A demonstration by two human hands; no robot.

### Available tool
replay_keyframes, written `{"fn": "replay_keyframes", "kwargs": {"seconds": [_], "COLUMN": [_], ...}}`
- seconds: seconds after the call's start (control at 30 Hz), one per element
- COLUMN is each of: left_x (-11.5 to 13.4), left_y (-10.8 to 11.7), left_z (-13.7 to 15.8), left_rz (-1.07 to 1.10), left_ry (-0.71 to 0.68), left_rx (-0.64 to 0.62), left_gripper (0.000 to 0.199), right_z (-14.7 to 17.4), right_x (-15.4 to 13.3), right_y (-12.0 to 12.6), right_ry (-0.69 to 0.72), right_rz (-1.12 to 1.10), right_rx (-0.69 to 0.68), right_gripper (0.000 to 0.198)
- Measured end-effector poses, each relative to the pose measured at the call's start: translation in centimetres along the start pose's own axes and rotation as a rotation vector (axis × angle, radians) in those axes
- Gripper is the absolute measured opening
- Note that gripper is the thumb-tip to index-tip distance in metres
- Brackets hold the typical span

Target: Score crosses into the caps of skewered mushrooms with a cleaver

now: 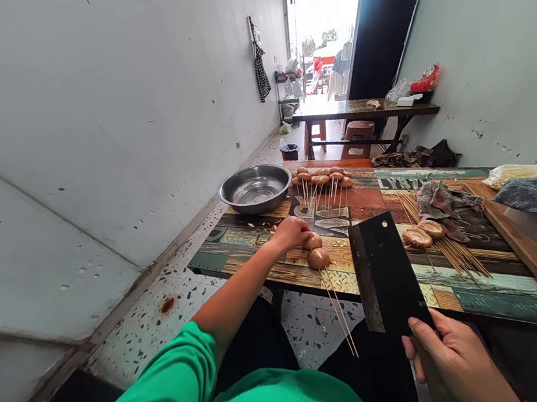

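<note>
Two brown mushroom caps lie near the table's front edge, threaded on a pair of thin wooden skewers (340, 314) that stick out over the edge towards me. Bent fingers of my left hand (290, 235) grip the farther mushroom (313, 242); its fingertips are partly hidden. The nearer mushroom (319, 259) has a pale cut mark on top. In my right hand (446, 347) is a cleaver (382, 267), held by its handle with the broad dark blade raised at the table's edge. Small mushroom scraps lie around my left hand.
A metal basin (256, 190) stands at the table's left. Behind it are skewered mushrooms (320, 178) in a pile. On the right lie two more mushrooms (418, 237), loose skewers (460, 256), a crumpled cloth (445, 200) and a wooden board (513, 234) at the edge.
</note>
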State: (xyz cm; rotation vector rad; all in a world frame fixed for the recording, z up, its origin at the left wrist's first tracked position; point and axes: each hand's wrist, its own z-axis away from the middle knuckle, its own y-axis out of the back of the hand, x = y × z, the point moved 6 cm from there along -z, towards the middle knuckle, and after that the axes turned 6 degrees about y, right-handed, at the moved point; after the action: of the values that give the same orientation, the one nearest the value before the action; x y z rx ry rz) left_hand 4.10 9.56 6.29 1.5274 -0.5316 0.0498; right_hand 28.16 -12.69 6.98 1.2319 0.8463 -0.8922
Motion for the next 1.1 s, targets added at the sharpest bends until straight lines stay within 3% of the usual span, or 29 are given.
{"fn": "replay_keyframes", "kwargs": {"seconds": [0.27, 0.43, 0.7, 0.9, 1.1], "left_x": [2.6, 2.4, -0.1, 0.3, 5.1], "left_y": [0.6, 0.7, 2.6, 3.7, -0.3], "left_z": [-0.8, -1.1, -0.7, 2.8, 7.4], "left_rz": [-0.238, -0.244, -0.275, -0.314, -0.199], "left_ry": [-0.061, -0.044, 0.143, 0.267, 0.240], "left_rx": [-0.078, -0.073, 0.115, 0.115, 0.052], "left_gripper": [0.016, 0.016, 0.030, 0.025, 0.066], "right_z": [0.3, 0.6, 0.6, 0.7, 0.3], "right_x": [-0.1, -0.1, 0.7, 1.1, 0.6], "right_y": [0.2, 0.2, 0.5, 0.5, 0.2], "right_ry": [-0.018, -0.032, -0.054, -0.075, -0.068], "right_rz": [0.041, 0.024, 0.023, 0.028, 0.040], "right_rx": [0.006, 0.004, 0.016, 0.019, 0.027], "right_gripper": [0.043, 0.043, 0.048, 0.047, 0.046]}}
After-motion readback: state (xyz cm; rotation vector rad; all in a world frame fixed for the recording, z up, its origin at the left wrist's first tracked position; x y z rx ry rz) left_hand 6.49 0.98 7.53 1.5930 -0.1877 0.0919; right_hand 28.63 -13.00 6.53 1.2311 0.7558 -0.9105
